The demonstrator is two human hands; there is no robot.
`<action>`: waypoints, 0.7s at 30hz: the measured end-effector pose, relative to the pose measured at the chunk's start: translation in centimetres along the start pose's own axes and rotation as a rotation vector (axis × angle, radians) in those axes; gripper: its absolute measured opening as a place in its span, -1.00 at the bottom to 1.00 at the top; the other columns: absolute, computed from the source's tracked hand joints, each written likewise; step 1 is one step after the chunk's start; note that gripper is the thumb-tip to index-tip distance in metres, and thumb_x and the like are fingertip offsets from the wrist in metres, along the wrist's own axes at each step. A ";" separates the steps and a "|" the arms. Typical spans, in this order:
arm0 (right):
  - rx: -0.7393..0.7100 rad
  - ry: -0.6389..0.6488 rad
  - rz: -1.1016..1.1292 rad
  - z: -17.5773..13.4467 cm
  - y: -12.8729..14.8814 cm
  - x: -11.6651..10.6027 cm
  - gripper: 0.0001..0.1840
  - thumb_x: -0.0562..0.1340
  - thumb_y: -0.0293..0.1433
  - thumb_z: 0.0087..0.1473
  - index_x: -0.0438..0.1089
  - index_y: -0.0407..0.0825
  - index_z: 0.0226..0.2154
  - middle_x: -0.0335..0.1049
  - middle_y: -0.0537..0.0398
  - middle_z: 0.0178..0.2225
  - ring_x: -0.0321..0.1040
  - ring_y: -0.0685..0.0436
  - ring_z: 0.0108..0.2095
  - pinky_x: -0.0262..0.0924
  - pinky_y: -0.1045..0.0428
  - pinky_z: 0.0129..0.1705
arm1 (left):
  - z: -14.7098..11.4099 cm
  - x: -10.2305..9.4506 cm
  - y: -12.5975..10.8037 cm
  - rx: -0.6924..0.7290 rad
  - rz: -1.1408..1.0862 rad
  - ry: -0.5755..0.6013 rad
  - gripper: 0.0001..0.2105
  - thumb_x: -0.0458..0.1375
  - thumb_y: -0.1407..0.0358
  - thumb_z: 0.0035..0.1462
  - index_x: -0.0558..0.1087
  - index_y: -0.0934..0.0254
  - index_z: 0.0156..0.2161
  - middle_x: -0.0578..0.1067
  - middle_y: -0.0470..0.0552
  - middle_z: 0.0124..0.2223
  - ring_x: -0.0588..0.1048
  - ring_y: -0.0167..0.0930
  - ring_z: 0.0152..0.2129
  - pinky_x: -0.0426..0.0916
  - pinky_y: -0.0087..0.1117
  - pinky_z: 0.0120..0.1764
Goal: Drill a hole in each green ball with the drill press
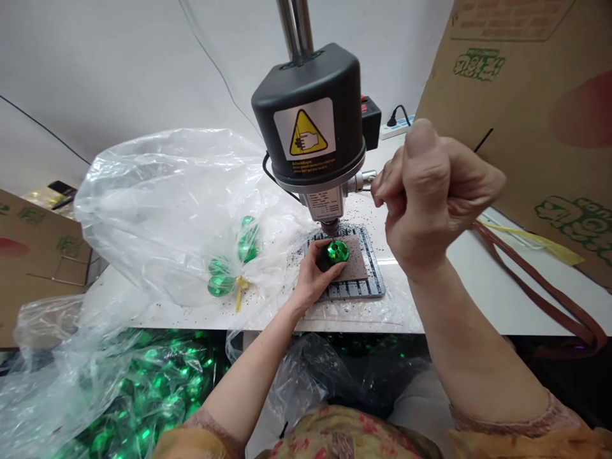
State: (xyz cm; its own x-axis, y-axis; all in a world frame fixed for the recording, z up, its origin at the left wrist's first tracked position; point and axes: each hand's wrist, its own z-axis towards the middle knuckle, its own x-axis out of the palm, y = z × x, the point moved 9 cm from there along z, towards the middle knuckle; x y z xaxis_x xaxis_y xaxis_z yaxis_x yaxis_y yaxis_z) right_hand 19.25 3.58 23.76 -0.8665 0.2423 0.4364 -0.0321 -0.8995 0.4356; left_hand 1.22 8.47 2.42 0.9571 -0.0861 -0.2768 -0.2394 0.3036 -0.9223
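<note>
A shiny green faceted ball (338,251) rests on a brown board (358,262) under the chuck of a small bench drill press (306,115). My left hand (313,271) grips the ball from its left side, thumb in front and fingers behind. The drill tip meets the top of the ball or hangs just above it; I cannot tell which. Raised at the right of the machine, my right hand (430,191) is closed in a fist on the feed handle, most of which it hides. A slotted metal base (377,287) lies beneath the board.
A big clear plastic bag (157,191) tied with a yellow strip stands left, several green balls (220,280) near its knot. More green balls (162,382) fill plastic below the table edge. Cardboard boxes (526,127) flank both sides. Dark shavings litter the white table (478,306).
</note>
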 end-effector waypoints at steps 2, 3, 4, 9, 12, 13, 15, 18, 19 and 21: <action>0.004 -0.009 -0.016 -0.3 -0.3 -0.1 -0.52 0.22 -0.27 0.22 0.22 0.01 -0.70 0.10 0.24 -0.73 0.05 0.08 -0.70 -0.08 -0.02 -0.63 | 0.0 0.0 -0.1 0.009 -0.002 0.002 -0.50 0.37 0.15 0.08 0.35 0.23 0.07 0.55 0.09 0.00 0.53 -0.27 -0.04 0.43 -0.23 0.02; -0.006 -0.020 -0.001 -0.5 -0.3 -0.3 -0.52 0.22 -0.27 0.21 0.22 0.01 -0.70 0.09 0.24 -0.73 0.05 0.08 -0.70 -0.08 -0.03 -0.63 | -0.1 0.0 -0.1 0.013 -0.002 0.003 -0.50 0.37 0.14 0.08 0.35 0.23 0.07 0.55 0.09 0.00 0.53 -0.26 -0.04 0.43 -0.23 0.02; -0.017 -0.031 0.021 -0.6 -0.3 -0.4 -0.52 0.23 -0.27 0.21 0.23 0.01 -0.71 0.07 0.25 -0.74 0.04 0.08 -0.71 -0.09 -0.03 -0.64 | -0.1 0.0 -0.2 0.018 0.000 0.003 -0.50 0.37 0.13 0.08 0.35 0.23 0.07 0.55 0.09 0.00 0.53 -0.26 -0.03 0.43 -0.23 0.01; -0.026 -0.059 0.041 -1.1 -0.5 -0.8 -0.55 0.26 -0.26 0.18 0.28 0.03 -0.70 0.01 0.27 -0.76 -0.01 0.08 -0.72 -0.09 -0.03 -0.65 | -0.1 -0.1 -0.5 0.040 0.022 -0.004 -0.51 0.37 0.12 0.08 0.36 0.23 0.06 0.55 0.07 -0.03 0.54 -0.28 -0.08 0.43 -0.24 -0.01; -0.014 -0.058 0.034 -1.3 -0.6 -1.0 -0.54 0.25 -0.26 0.18 0.29 0.02 -0.71 0.03 0.27 -0.76 -0.01 0.09 -0.73 -0.10 -0.02 -0.65 | -0.1 -0.2 -0.6 0.048 0.029 -0.005 -0.50 0.37 0.12 0.09 0.36 0.23 0.07 0.55 0.07 -0.03 0.53 -0.28 -0.08 0.42 -0.24 -0.01; -0.013 -0.057 0.038 -1.4 -0.6 -1.1 -0.54 0.26 -0.26 0.17 0.29 0.01 -0.71 0.01 0.27 -0.77 0.00 0.09 -0.73 -0.09 -0.01 -0.65 | -0.1 -0.2 -0.6 0.049 0.033 -0.005 -0.50 0.37 0.12 0.09 0.36 0.23 0.07 0.54 0.07 -0.03 0.53 -0.28 -0.08 0.42 -0.24 0.00; -0.003 -0.048 0.038 -1.5 -0.8 -1.2 -0.55 0.27 -0.28 0.15 0.30 0.01 -0.72 -0.03 0.27 -0.78 0.01 0.09 -0.74 -0.08 -0.01 -0.65 | -0.1 -0.2 -0.6 0.050 0.044 -0.009 -0.51 0.37 0.12 0.09 0.37 0.23 0.06 0.54 0.07 -0.03 0.52 -0.28 -0.08 0.41 -0.24 0.00; -0.025 -0.051 0.068 -1.8 -0.7 -1.2 -0.57 0.26 -0.33 0.14 0.28 0.01 -0.71 -0.04 0.28 -0.78 -0.02 0.09 -0.74 -0.09 0.00 -0.65 | -0.1 -0.3 -0.6 0.055 0.056 -0.018 -0.51 0.37 0.12 0.08 0.37 0.22 0.06 0.54 0.06 -0.03 0.52 -0.28 -0.08 0.41 -0.24 0.00; -0.040 -0.058 0.080 -1.9 -0.6 -1.2 -0.57 0.25 -0.36 0.14 0.25 0.00 -0.71 -0.03 0.28 -0.77 -0.05 0.09 -0.73 -0.09 0.00 -0.65 | -0.1 -0.3 -0.6 0.056 0.055 -0.018 -0.51 0.37 0.12 0.08 0.37 0.22 0.06 0.54 0.06 -0.03 0.52 -0.28 -0.08 0.41 -0.24 0.00; -0.066 -0.064 0.101 -2.0 -0.4 -1.2 -0.59 0.22 -0.44 0.12 0.21 -0.01 -0.71 -0.02 0.29 -0.75 -0.10 0.10 -0.72 -0.09 0.00 -0.64 | -0.1 -0.3 -0.6 0.060 0.048 -0.015 -0.51 0.37 0.11 0.09 0.37 0.22 0.06 0.54 0.05 -0.03 0.52 -0.28 -0.08 0.41 -0.24 0.00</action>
State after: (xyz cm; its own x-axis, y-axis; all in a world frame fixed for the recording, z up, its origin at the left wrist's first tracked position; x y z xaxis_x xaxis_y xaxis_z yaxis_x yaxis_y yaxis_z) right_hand 19.29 2.90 21.47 -0.8337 0.1704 0.5253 0.0188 -0.9419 0.3353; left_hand 1.08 8.23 3.03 0.9471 -0.0559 -0.3162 -0.2757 0.3633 -0.8899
